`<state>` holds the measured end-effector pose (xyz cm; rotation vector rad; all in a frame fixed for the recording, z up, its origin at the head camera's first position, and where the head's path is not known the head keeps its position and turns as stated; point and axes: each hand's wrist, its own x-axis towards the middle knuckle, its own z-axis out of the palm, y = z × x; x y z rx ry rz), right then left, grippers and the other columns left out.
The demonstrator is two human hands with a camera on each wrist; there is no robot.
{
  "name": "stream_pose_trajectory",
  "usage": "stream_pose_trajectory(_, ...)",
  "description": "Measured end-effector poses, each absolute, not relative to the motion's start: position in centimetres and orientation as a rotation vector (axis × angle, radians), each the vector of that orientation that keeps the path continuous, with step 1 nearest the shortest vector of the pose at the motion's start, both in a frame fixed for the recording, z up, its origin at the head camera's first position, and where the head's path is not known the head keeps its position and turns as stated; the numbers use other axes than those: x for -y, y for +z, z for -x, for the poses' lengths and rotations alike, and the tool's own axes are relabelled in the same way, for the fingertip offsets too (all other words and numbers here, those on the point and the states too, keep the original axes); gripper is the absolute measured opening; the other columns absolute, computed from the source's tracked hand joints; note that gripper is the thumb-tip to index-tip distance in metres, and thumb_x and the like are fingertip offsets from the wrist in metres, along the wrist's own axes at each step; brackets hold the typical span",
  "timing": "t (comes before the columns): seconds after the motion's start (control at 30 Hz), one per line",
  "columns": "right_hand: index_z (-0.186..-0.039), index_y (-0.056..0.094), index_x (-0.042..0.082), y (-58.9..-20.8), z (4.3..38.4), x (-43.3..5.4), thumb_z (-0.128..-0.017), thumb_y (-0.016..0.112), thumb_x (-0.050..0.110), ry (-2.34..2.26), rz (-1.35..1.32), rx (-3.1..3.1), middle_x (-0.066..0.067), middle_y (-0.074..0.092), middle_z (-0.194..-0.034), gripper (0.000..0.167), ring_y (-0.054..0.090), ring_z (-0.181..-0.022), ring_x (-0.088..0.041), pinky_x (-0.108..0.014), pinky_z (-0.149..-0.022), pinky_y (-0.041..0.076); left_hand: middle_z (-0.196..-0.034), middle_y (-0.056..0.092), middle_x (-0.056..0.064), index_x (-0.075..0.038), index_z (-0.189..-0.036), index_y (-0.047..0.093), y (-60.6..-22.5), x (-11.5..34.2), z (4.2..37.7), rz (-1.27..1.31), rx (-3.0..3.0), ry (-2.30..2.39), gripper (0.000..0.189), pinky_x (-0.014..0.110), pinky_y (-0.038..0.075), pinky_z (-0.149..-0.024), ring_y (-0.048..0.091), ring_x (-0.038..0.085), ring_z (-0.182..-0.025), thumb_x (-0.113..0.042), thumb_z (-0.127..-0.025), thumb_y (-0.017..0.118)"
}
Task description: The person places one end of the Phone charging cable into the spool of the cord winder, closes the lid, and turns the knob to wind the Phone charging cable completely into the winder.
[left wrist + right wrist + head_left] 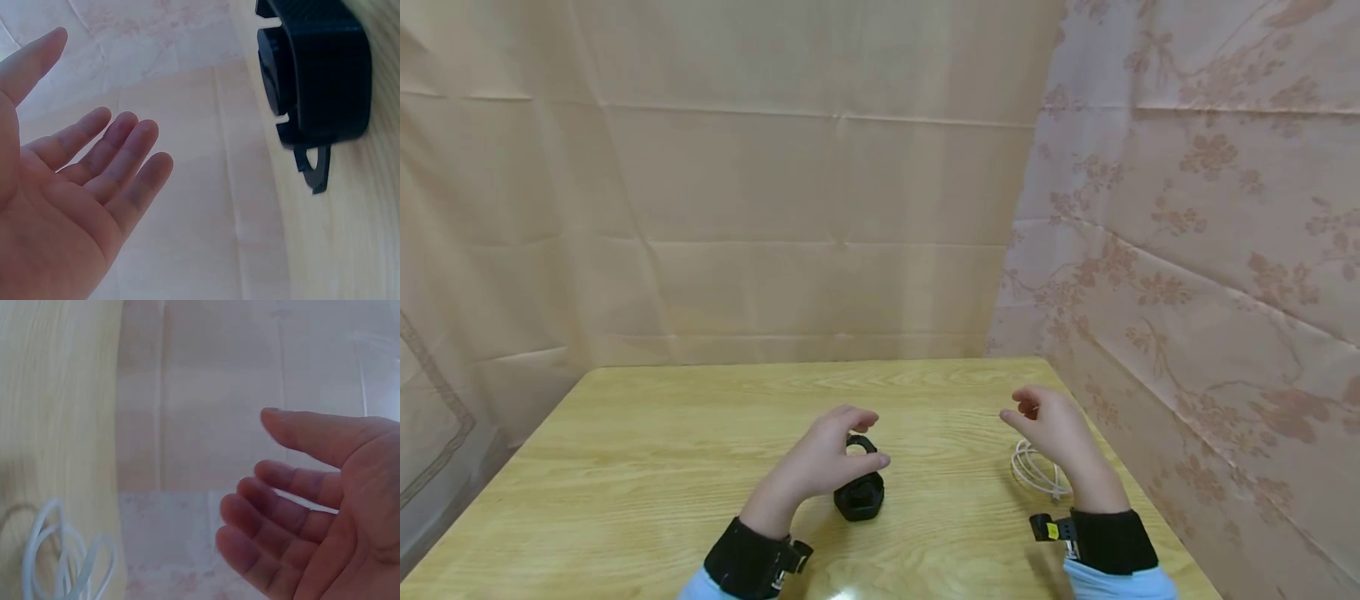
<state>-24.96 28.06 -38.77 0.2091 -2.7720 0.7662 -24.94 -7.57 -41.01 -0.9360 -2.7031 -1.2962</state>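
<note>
A black plastic device (860,502) with an angular body and a ring-shaped loop at its far end sits on the wooden table. My left hand (822,454) hovers over its left side, thumb and fingers spread apart and holding nothing; it hides part of the device. In the left wrist view the black device (334,78) shows a round knob and a small hooked tab, apart from the fingers. Above a coiled white cable (1036,482) at the table's right side is my right hand (1052,425), its fingers loosely bent. The right wrist view shows the cable (60,562) away from the empty palm.
The light wooden table (685,450) ends at a beige curtain (790,183) behind. Along its right edge hangs a flower-patterned curtain (1210,275), close to the right hand and cable. Each wrist wears a black band with a small camera.
</note>
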Motion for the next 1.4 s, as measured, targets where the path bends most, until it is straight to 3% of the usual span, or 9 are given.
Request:
stream_pose_trajectory(0.37, -0.121, 0.063, -0.012, -39.9, 24.9, -31.1, -0.095, 0.074, 0.032, 0.866, -0.073, 2.962, -0.02, 0.066, -0.106, 0.053, 0.063, -0.097, -0.036, -0.052, -0.081, 0.053, -0.133, 0.059, 0.007, -0.007, -0.141, 0.058, -42.0, 5.9, 25.4, 0.939, 2.723, -1.367, 0.063, 0.046, 0.049, -0.097, 0.056, 0.026, -0.122, -0.045, -0.093, 0.074)
stream_pose_trajectory(0.53, -0.114, 0.068, -0.007, -40.4, 25.0, -31.7, -0.09, 0.077, 0.036, 0.839, -0.042, 3.038, -0.016, 0.069, -0.106, 0.049, 0.066, -0.094, -0.032, -0.049, -0.078, 0.054, -0.134, 0.059, 0.008, -0.006, -0.14, 0.058, -42.3, 5.1, 25.4, 0.903, 2.719, -1.428, 0.062, 0.047, 0.049, -0.098, 0.057, 0.027, -0.122, -0.042, -0.093, 0.075)
stream_pose_trajectory(0.73, -0.088, 0.071, 0.004, -41.1, 25.0, -31.7, -0.087, 0.08, 0.028, 0.827, -0.048, 3.086, -0.003, 0.063, -0.079, 0.025, 0.055, -0.069, -0.02, -0.037, -0.06, 0.048, -0.135, 0.059, 0.007, -0.005, -0.139, 0.058, -42.6, 4.0, 25.3, 0.915, 2.72, -1.466, 0.059, 0.046, 0.048, -0.1, 0.057, 0.026, -0.122, -0.04, -0.094, 0.075)
stream_pose_trajectory(0.9, -0.084, 0.069, 0.005, -41.7, 24.9, -31.6, -0.088, 0.08, 0.02, 0.869, -0.031, 3.104, -0.003, 0.059, -0.072, 0.019, 0.052, -0.06, -0.018, -0.034, -0.054, 0.045, -0.133, 0.06, 0.003, -0.009, -0.139, 0.059, -42.6, 3.0, 25.0, 0.903, 2.739, -1.465, 0.057, 0.043, 0.048, -0.1, 0.058, 0.023, -0.12, -0.041, -0.094, 0.074)
stream_pose_trajectory(1.13, -0.069, 0.067, 0.008, -42.5, 25.0, -31.5, -0.088, 0.078, 0.015, 0.882, -0.007, 3.112, -0.004, 0.055, -0.057, 0.023, 0.046, -0.048, -0.014, -0.029, -0.047, 0.04, -0.133, 0.06, 0.001, -0.01, -0.139, 0.059, -42.5, 1.9, 24.6, 0.922, 2.754, -1.485, 0.058, 0.041, 0.047, -0.101, 0.057, 0.02, -0.122, -0.043, -0.094, 0.074)
stream_pose_trajectory(1.4, -0.065, 0.063, 0.005, -42.6, 25.0, -31.4, -0.091, 0.074, 0.011, 0.882, -0.013, 3.149, -0.003, 0.052, -0.052, 0.028, 0.041, -0.043, -0.011, -0.027, -0.045, 0.036, -0.132, 0.062, 0.0, -0.01, -0.139, 0.059, -42.7, 1.1, 24.5, 0.958, 2.739, -1.483, 0.059, 0.04, 0.048, -0.101, 0.058, 0.02, -0.121, -0.044, -0.093, 0.074)
